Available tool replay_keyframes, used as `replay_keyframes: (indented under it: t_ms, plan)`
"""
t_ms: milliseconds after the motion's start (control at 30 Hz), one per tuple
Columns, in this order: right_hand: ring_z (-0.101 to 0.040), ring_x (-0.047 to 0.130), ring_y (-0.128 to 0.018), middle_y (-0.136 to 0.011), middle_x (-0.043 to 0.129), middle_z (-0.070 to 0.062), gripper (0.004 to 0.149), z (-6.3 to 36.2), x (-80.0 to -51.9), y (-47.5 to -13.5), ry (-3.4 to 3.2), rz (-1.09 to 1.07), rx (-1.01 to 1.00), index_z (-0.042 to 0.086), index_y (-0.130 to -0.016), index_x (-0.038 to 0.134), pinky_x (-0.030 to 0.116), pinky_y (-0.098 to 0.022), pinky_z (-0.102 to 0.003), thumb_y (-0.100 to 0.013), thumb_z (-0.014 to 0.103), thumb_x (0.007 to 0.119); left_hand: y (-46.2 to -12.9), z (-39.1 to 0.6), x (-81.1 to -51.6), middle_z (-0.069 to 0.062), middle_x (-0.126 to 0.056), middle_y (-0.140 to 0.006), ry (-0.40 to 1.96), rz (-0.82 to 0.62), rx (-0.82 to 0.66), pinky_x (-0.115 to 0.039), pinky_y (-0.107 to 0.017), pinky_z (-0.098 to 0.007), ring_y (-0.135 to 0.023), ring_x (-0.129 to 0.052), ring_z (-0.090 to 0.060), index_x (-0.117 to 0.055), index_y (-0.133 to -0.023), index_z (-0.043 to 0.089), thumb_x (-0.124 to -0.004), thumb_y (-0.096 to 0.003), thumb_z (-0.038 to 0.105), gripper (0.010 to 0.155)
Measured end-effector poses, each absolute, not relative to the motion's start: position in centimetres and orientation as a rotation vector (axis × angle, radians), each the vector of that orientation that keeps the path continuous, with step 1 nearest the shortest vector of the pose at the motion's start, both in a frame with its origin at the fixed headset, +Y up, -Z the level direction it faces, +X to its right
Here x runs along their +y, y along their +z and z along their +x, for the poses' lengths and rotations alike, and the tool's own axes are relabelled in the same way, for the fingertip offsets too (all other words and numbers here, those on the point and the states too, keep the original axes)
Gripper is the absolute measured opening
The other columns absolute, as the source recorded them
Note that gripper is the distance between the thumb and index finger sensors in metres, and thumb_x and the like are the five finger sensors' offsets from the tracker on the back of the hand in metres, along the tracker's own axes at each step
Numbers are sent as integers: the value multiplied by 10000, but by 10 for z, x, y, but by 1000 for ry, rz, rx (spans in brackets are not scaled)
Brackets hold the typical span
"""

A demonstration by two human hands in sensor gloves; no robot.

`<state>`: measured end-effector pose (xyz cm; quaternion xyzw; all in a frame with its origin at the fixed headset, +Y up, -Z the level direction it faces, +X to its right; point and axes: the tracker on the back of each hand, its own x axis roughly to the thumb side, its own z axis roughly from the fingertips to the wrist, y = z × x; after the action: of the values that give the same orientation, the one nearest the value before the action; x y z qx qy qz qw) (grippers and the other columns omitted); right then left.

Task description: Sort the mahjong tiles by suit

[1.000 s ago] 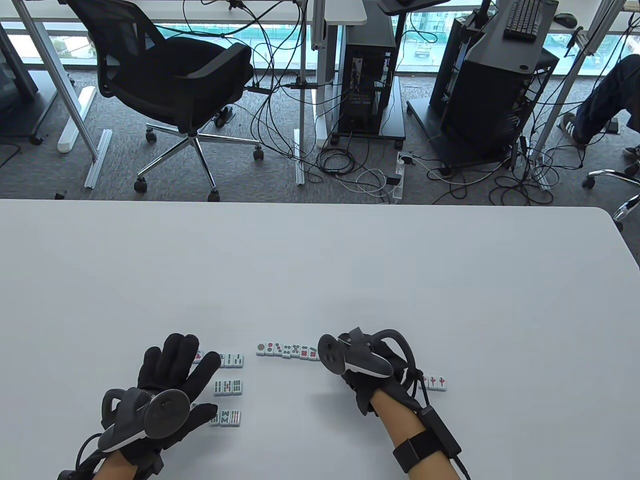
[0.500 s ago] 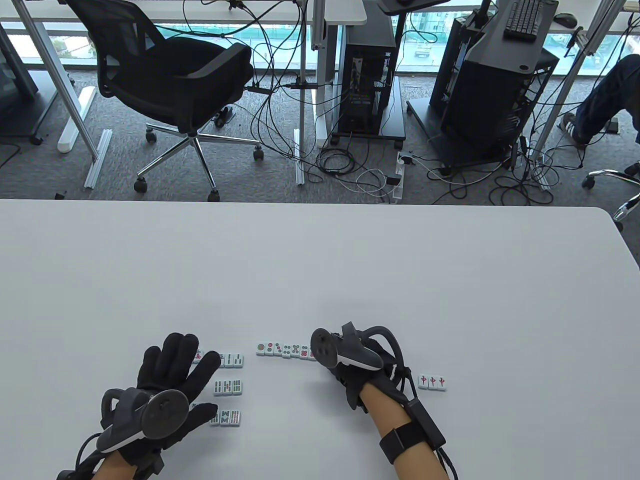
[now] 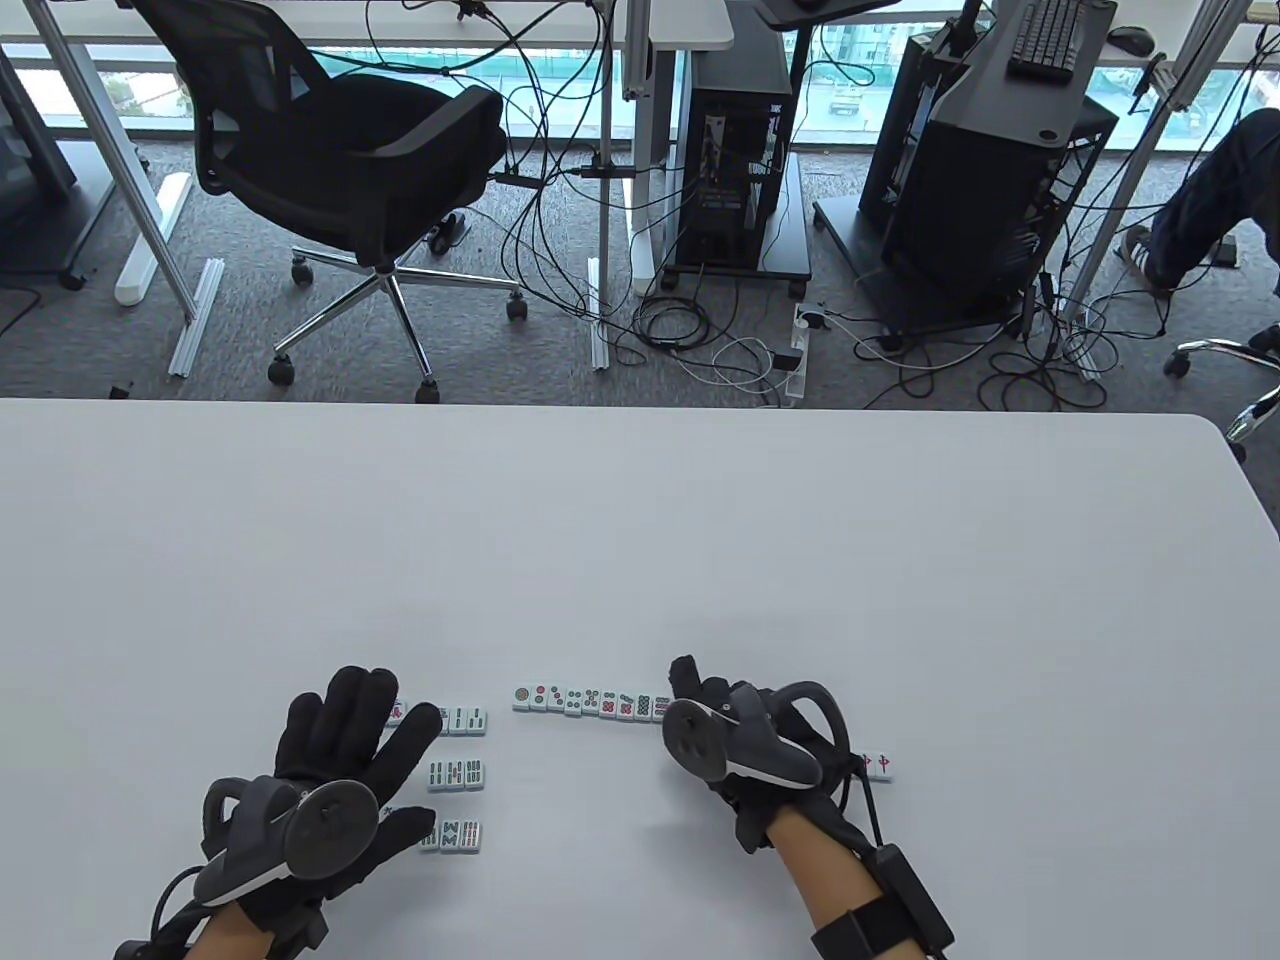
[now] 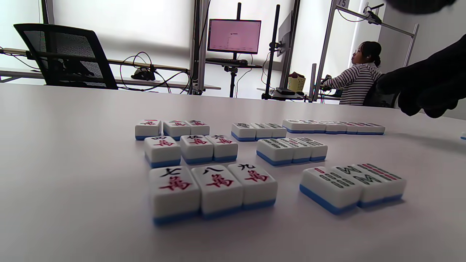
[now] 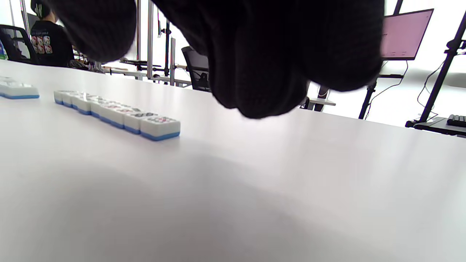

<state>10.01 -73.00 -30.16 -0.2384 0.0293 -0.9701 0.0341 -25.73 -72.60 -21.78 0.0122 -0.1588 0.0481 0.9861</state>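
White table point(image 3: 640, 540), office clutter of chairs, cables and computer towers beyond its far edge.

Item: left hand point(image 3: 340, 760), fingers spread flat over the character tiles point(image 4: 213, 187); those lay in three rows of three, per the left wrist view. Nothing gripped.

Item: bamboo tiles point(image 3: 457, 772), three short rows just right of the left hand, each row's tiles touching.

Item: dot tiles point(image 3: 590, 701), one long line at table centre, face up, ends flush.

Item: right hand point(image 3: 735, 745), hovering just beside the right end of the dot line, fingers loosely bent and holding nothing; no tile showed beneath them in the right wrist view.

Item: red-marked tiles point(image 3: 878, 765), near the right wrist, mostly hidden by it.

Judgement: sorting looked nearly done; step in hand appeared to be extending or squaring the dot line. Best done with a light fingertip push along the row's axis, last tile kept flat and flush, without nudging neighbours out of line.
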Motion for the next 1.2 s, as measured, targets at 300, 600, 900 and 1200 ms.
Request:
replay_keyframes:
  t_ms: [300,600,900,1200]
  plan:
    - [-442,261,-1075,-1194,158,-134,778,189,-700,-259,-3084,-606,266,340,-1119,198,333,-771,-669,-498,627,570,-219,-256,-730,133,116,-1092,52,11,-299,-73,-803,-553,-1096,95,-196,-188,-1054,471,-612,-371,724,843]
    - [-458,68,-1055,-1194,86,-102,777,234,-715,-239,-3132,-544,402,366,-1113,157,167,-739,-699,-503,654,544,-220,-262,-729,136,120,-1089,10,27,-250,-67,-803,-552,-1094,100,-192,-183,-1051,474,-610,-369,724,843]
    - [-413,-72,-1016,-1161,-25,-75,779,234,-723,-241,-3132,-517,391,382,-1088,94,54,-703,-684,-498,666,516,-219,-264,-723,153,77,-1110,47,91,-314,-117,-825,-548,-1125,52,-160,-172,-1046,476,-609,-344,757,874]
    - [-395,-88,-1010,-1151,-40,-74,779,234,-724,-240,-3181,-548,399,379,-1085,87,46,-698,-681,-497,667,509,-205,-272,-660,133,-32,-1191,304,413,-331,-167,-829,-608,-1190,-99,-207,-271,-1075,488,-647,-319,786,896]
